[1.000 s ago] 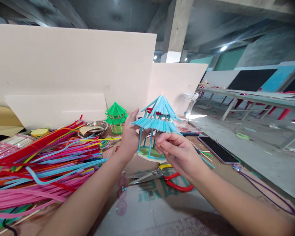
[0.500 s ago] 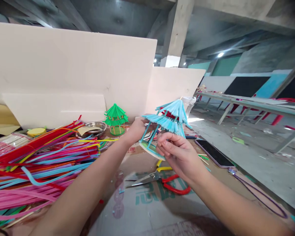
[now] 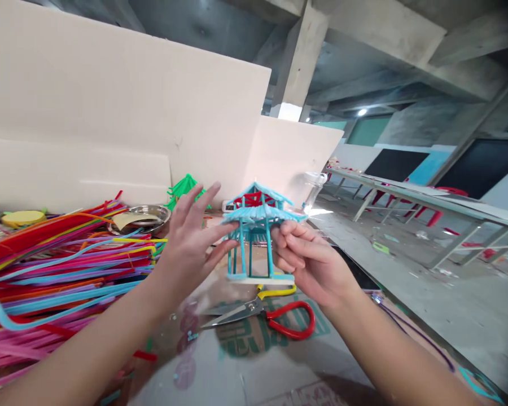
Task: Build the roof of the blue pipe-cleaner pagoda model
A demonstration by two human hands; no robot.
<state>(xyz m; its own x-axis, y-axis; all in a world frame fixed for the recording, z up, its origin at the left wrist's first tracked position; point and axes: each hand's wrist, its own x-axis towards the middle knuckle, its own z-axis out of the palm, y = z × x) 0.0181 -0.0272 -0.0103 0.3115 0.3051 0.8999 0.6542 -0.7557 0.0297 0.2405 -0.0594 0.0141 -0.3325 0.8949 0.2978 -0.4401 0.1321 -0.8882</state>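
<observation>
A light-blue miniature pavilion (image 3: pixel 266 212), made of fuzzy craft stems, is held upright above the table. It has two roof tiers with a red band between them, thin blue posts and a pale flat base. My right hand (image 3: pixel 317 259) pinches its right side below the lower eave, fingertips partly hidden. At the left post, the thumb and a finger of my left hand (image 3: pixel 190 242) close on the model, while other fingers stretch upward. Beneath the pavilion lie scissors (image 3: pixel 254 309) with red handles, their blades spread. Yellow-handled pliers or cutters (image 3: pixel 279 291) lie just behind them.
Bundles of colourful craft stems (image 3: pixel 68 276) cover the left. A green miniature pavilion (image 3: pixel 184 189) stands behind my left hand, near a metal bowl (image 3: pixel 158 213). A clear jar (image 3: pixel 313 189), a phone (image 3: pixel 359 270) with a purple strap and white boards (image 3: pixel 110 101) surround the work area.
The blue pavilion has turned from tilted to upright, facing me, and sits a little further left in view. My left hand came from behind it to its left side, fingers raised. The view shifted right.
</observation>
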